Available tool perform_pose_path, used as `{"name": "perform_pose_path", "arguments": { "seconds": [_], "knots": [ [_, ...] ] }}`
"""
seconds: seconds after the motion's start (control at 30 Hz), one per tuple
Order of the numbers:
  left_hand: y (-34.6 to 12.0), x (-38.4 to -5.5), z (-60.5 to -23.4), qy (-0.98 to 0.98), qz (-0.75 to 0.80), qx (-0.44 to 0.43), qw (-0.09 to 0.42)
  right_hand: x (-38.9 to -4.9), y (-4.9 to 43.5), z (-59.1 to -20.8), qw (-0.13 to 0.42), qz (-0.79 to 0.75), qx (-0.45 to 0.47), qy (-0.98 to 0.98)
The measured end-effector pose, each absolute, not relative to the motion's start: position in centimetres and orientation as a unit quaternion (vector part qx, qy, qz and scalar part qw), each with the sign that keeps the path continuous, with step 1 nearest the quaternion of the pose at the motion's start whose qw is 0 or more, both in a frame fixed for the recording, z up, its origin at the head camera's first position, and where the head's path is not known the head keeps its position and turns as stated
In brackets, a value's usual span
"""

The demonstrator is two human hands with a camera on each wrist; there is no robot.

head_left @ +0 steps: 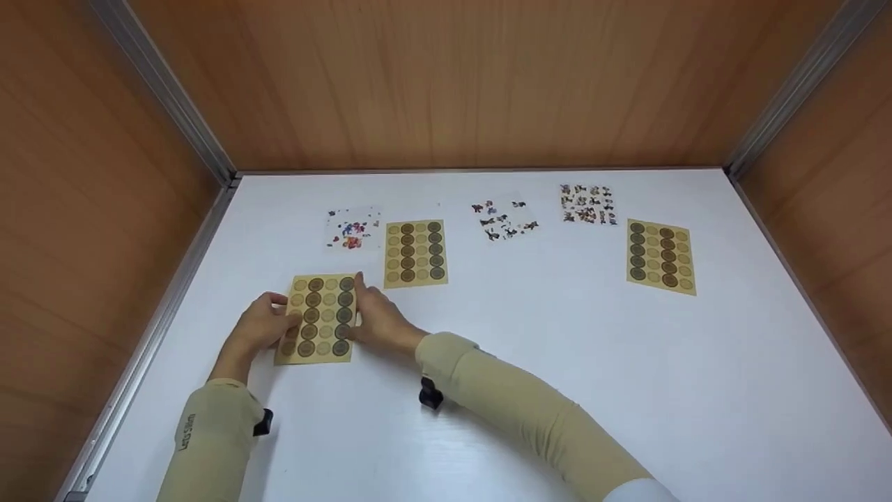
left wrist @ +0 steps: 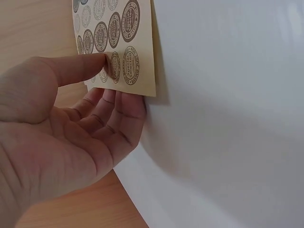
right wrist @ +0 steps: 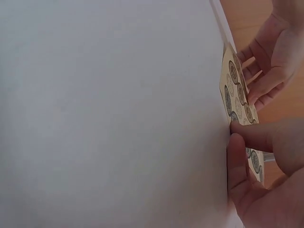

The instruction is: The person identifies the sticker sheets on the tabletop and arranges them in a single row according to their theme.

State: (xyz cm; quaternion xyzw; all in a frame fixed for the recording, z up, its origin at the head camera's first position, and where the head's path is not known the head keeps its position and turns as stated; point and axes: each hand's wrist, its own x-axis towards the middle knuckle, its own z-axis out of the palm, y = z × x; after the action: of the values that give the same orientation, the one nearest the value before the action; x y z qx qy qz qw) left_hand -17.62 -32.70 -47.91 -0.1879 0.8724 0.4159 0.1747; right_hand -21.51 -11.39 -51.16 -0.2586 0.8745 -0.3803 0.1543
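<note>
A tan sheet of round stickers (head_left: 319, 317), with columns of light and dark circles, is held by both hands at the left of the white table. My left hand (head_left: 261, 324) pinches its left edge, thumb on the printed face and curled fingers behind, as the left wrist view shows. At the opposite edge my right hand (head_left: 382, 317) grips the sheet between thumb and fingers. The sheet looks slightly raised, its lower corner (left wrist: 148, 89) casting a shadow on the table in the left wrist view.
Two similar tan sticker sheets lie flat, one (head_left: 414, 254) just beyond my right hand, another (head_left: 660, 256) far right. Along the back are clear sheets with small colourful stickers: left (head_left: 353, 229), middle (head_left: 503, 217) and right (head_left: 587, 204). Wooden walls (head_left: 446, 84) enclose the table.
</note>
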Motion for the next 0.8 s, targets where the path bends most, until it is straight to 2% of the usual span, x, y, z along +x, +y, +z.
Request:
{"name": "perform_pose_path", "arguments": {
  "seconds": [0.33, 0.8],
  "knots": [
    [-33.11, -18.24, -47.39, 0.895, 0.373, -0.178, 0.166, -21.38, -11.79, -50.57, 0.145, -0.327, -0.265, 0.896],
    [-33.28, -17.62, -47.77, 0.907, 0.343, -0.172, 0.174, -21.17, -12.33, -50.5, 0.171, -0.263, -0.292, 0.904]
  ]
}}
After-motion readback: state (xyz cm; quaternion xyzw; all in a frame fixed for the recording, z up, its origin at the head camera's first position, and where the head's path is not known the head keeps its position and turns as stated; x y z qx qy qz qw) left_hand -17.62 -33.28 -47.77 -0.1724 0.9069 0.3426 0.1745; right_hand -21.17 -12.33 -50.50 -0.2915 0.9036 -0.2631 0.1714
